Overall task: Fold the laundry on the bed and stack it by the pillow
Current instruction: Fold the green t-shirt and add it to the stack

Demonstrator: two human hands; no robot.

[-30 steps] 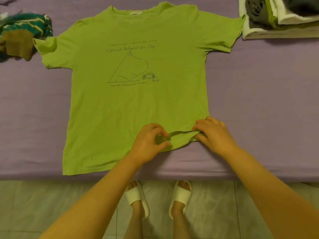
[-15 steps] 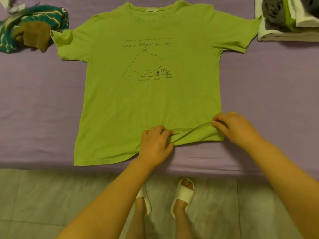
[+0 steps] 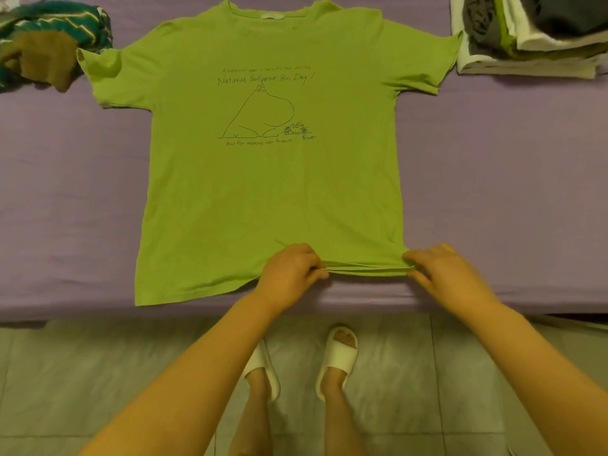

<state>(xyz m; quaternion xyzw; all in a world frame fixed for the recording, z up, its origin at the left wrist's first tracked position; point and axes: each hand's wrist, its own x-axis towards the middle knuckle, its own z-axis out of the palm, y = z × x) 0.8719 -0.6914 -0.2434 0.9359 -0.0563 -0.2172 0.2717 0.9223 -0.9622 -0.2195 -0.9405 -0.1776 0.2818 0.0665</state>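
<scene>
A lime-green T-shirt with a line drawing and handwriting lies face up and spread flat on the purple bed, collar at the far side. My left hand pinches the bottom hem near its middle. My right hand pinches the same hem at the shirt's right corner. The hem between them is pulled taut and slightly lifted. A stack of folded clothes in grey, white and green sits at the far right of the bed.
A crumpled teal, striped and brown garment lies at the far left of the bed, touching the shirt's left sleeve. The bed's near edge runs across the view, with tiled floor and my feet in white slippers below.
My right hand slid right along the hem to the shirt's corner, stretching the hem straight. My left hand kept its hold near the middle.
</scene>
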